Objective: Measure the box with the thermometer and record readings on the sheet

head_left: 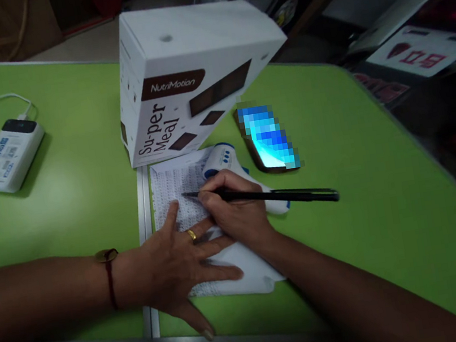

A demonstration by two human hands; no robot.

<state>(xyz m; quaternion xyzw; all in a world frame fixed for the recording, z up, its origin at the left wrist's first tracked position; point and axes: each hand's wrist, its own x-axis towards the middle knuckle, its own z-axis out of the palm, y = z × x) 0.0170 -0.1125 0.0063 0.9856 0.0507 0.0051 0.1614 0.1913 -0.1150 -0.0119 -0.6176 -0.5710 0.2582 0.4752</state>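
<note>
My right hand (237,206) grips a black pen (283,193), its tip touching or just over a sheet of paper (242,269) covered in rows of small handwriting. Spread flat across the lower part of the sheet, my left hand (185,260) has its fingers apart and its thumb over the green tabletop; a gold ring is on one finger. Behind my right hand lies a white and blue infrared thermometer (224,158), partly covered by the hand. The writing under both hands is hidden.
A tall white box (196,73) printed "Su-per Meal" stands behind the paper. Right of it lies a lit phone (268,139), its screen pixelated. A white power bank (9,158) with a cable sits on the left. A metal seam crosses the green table (385,187).
</note>
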